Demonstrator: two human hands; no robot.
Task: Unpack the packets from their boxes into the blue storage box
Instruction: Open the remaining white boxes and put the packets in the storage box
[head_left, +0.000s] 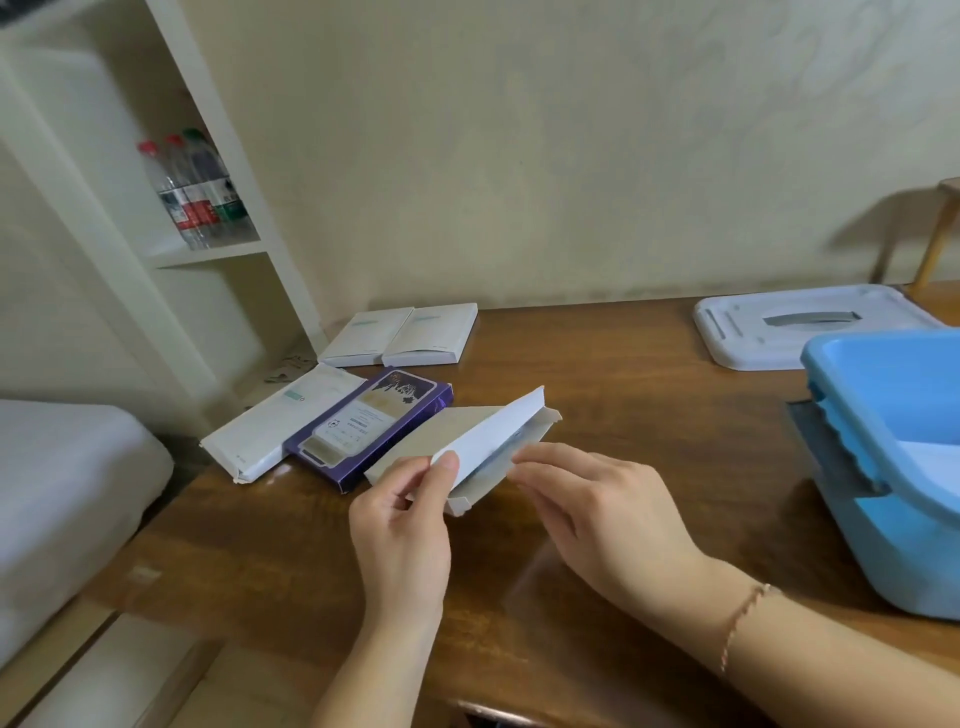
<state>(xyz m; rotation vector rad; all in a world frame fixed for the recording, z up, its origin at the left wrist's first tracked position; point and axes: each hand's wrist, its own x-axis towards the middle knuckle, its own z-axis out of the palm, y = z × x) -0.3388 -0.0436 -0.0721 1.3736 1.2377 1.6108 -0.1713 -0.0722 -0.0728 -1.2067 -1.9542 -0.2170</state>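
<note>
- Hands are meeting over the middle of the wooden surface (649, 364): the left hand (402, 540) is pinching the near corner of a white box lid (491, 431) between thumb and fingers, lifting it up at a tilt
- The right hand (602, 509) is reaching its fingertips into the open box (467, 467), touching a pale packet (501, 452) inside; whether it is pinching the packet I cannot tell. A thin bracelet (743, 618) is circling that wrist
- Just beside the open box on the left, a purple box (371, 426) is lying flat, and a long white box (283, 421) is lying against its far-left side
- Two more white boxes (400, 335) are sitting side by side near the wall, apart from the others
- The blue storage box (893, 467) is standing at the right edge of the surface, open, with something white lying inside it
- Its white lid (800, 325) is lying flat behind it
- Water bottles (192, 187) are standing on a white shelf (208, 254) at the far left
</note>
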